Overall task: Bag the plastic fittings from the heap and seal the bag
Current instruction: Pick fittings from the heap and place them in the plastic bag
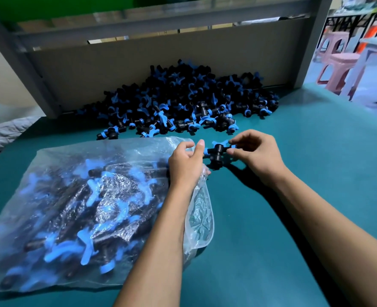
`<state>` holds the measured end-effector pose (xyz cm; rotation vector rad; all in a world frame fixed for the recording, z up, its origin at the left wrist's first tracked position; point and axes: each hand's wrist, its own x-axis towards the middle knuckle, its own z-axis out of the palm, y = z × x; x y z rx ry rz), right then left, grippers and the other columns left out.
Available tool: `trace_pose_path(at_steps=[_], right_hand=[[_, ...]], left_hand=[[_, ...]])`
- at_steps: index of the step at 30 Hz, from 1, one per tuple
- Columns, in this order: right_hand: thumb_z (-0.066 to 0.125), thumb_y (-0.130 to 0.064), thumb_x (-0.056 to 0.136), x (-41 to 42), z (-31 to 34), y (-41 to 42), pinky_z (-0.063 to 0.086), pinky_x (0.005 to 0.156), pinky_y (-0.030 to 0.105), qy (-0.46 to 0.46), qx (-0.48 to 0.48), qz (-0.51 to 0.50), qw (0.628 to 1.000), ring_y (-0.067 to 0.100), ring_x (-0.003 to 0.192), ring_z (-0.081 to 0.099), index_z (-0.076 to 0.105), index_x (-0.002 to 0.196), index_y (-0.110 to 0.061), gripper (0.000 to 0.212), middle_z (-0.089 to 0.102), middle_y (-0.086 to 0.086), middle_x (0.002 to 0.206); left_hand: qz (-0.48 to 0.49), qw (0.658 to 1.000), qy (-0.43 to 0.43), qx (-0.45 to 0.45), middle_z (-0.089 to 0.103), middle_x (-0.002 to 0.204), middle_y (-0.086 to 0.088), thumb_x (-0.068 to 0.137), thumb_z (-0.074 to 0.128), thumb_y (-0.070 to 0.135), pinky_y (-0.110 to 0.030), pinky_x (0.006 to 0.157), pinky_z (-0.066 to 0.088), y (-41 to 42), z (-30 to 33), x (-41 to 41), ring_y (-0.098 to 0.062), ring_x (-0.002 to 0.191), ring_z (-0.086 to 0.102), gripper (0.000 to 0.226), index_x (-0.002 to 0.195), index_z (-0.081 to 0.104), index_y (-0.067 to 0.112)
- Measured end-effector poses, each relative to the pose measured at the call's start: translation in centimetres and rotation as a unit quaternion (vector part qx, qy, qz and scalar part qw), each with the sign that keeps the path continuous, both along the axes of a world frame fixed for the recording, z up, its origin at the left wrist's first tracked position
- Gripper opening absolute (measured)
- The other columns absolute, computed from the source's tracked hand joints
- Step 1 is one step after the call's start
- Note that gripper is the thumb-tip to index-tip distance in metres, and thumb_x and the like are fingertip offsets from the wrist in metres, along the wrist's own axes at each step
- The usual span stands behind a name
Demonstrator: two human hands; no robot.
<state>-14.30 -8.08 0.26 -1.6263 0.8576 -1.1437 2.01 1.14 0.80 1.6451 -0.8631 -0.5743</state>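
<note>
A heap of black plastic fittings with blue handles (183,100) lies against the back board of the green table. A clear plastic bag (76,209), partly filled with the same fittings, lies flat at the left with its mouth toward the centre. My left hand (186,165) grips the bag's mouth edge, thumb raised. Just right of it, my right hand (253,155) pinches one black and blue fitting (217,152) above the table, right beside the bag's opening.
The green table top (305,173) stretches to the right and front. A grey board and metal frame (116,63) close off the back. Pink plastic stools (338,69) stand beyond the table's right edge. Grey padded material (3,131) lies at the far left.
</note>
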Motion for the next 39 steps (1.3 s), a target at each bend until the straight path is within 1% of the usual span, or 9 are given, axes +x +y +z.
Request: trace_pose_path(at_steps=[6, 9, 13, 16, 22, 26, 29, 35, 39], right_hand=[[0.084, -0.005, 0.074, -1.0, 0.0, 0.1, 0.053, 0.074, 0.018, -0.171, 0.07, 0.049, 0.982, 0.013, 0.086, 0.072, 0.073, 0.088, -0.013, 0.02, 0.078, 0.009, 0.094], [0.088, -0.019, 0.064, -0.9, 0.0, 0.1, 0.055, 0.074, 0.021, -0.142, 0.084, 0.065, 0.984, 0.013, 0.082, 0.071, 0.075, 0.095, -0.013, 0.034, 0.077, 0.008, 0.096], [0.091, -0.03, 0.062, -0.8, 0.1, 0.5, 0.058, 0.069, 0.027, -0.101, 0.113, 0.07, 0.986, 0.019, 0.072, 0.072, 0.078, 0.091, -0.009, 0.039, 0.077, 0.012, 0.09], [0.089, -0.027, 0.067, -0.6, 0.3, 0.9, 0.06, 0.07, 0.033, -0.101, 0.114, 0.1, 0.983, 0.026, 0.071, 0.073, 0.077, 0.086, -0.009, 0.029, 0.076, 0.015, 0.084], [0.084, -0.023, 0.077, 0.1, 0.3, 1.0, 0.05, 0.057, 0.022, -0.078, 0.085, 0.065, 0.991, 0.013, 0.056, 0.058, 0.075, 0.082, -0.014, 0.013, 0.07, 0.004, 0.069], [0.081, -0.019, 0.083, -0.3, 0.1, 0.6, 0.051, 0.065, 0.024, -0.163, 0.137, 0.0, 0.977, 0.012, 0.062, 0.063, 0.077, 0.082, -0.014, 0.006, 0.071, 0.002, 0.072], [0.086, -0.026, 0.075, -0.4, 0.0, 0.5, 0.051, 0.066, 0.023, -0.162, 0.136, -0.004, 0.977, 0.013, 0.065, 0.065, 0.078, 0.082, -0.016, 0.014, 0.072, 0.003, 0.073], [0.088, -0.011, 0.075, -0.1, -0.1, 1.1, 0.053, 0.061, 0.02, -0.046, 0.052, 0.038, 0.997, 0.013, 0.064, 0.069, 0.074, 0.088, -0.006, 0.02, 0.077, 0.01, 0.08], [0.087, -0.012, 0.076, -0.1, 0.0, 1.2, 0.056, 0.066, 0.024, -0.051, 0.052, 0.046, 0.996, 0.016, 0.07, 0.07, 0.074, 0.088, -0.007, 0.018, 0.077, 0.011, 0.084]], left_hand=[[-0.07, 0.997, 0.009, -0.013, 0.078, 0.096, 0.004, 0.094, 0.073, 0.041, -0.038, 0.087, 0.06, 0.1, -0.3, 0.2, -0.015, 0.087, 0.076, 0.018, 0.104, 0.074, 0.026], [-0.074, 0.995, 0.034, -0.062, 0.08, 0.091, 0.006, 0.093, 0.076, 0.024, -0.028, 0.087, 0.059, 0.0, -0.2, 0.4, -0.01, 0.091, 0.075, 0.003, 0.095, 0.078, 0.022], [-0.112, 0.986, 0.078, -0.095, 0.079, 0.087, 0.002, 0.083, 0.084, 0.006, -0.022, 0.081, 0.06, 0.0, 0.3, -0.2, -0.008, 0.084, 0.074, 0.017, 0.089, 0.076, 0.021], [-0.103, 0.989, 0.067, -0.077, 0.077, 0.086, -0.001, 0.078, 0.088, 0.005, -0.023, 0.08, 0.061, -0.1, 0.2, -0.8, -0.008, 0.079, 0.072, 0.022, 0.088, 0.073, 0.018], [-0.088, 0.987, 0.111, -0.078, 0.079, 0.09, -0.015, 0.082, 0.085, 0.008, -0.034, 0.08, 0.061, 0.2, 0.1, -0.7, -0.02, 0.081, 0.075, 0.016, 0.091, 0.073, 0.012], [-0.04, 0.984, 0.15, -0.091, 0.078, 0.091, -0.006, 0.085, 0.082, 0.011, -0.036, 0.086, 0.063, 0.1, 0.0, -0.4, -0.01, 0.081, 0.073, 0.012, 0.093, 0.076, 0.018], [-0.031, 0.978, 0.179, -0.105, 0.075, 0.082, 0.0, 0.085, 0.082, 0.008, -0.027, 0.073, 0.062, 0.1, 0.0, -0.3, -0.003, 0.071, 0.069, 0.013, 0.092, 0.075, 0.018], [-0.094, 0.991, 0.06, -0.071, 0.075, 0.083, 0.004, 0.08, 0.086, 0.006, -0.022, 0.076, 0.06, 0.0, -0.5, -0.6, -0.002, 0.075, 0.07, 0.02, 0.088, 0.073, 0.019], [-0.103, 0.99, 0.062, -0.075, 0.077, 0.083, 0.004, 0.081, 0.086, 0.008, -0.019, 0.075, 0.058, 0.1, -0.5, -0.5, -0.003, 0.078, 0.071, 0.017, 0.089, 0.073, 0.018]])
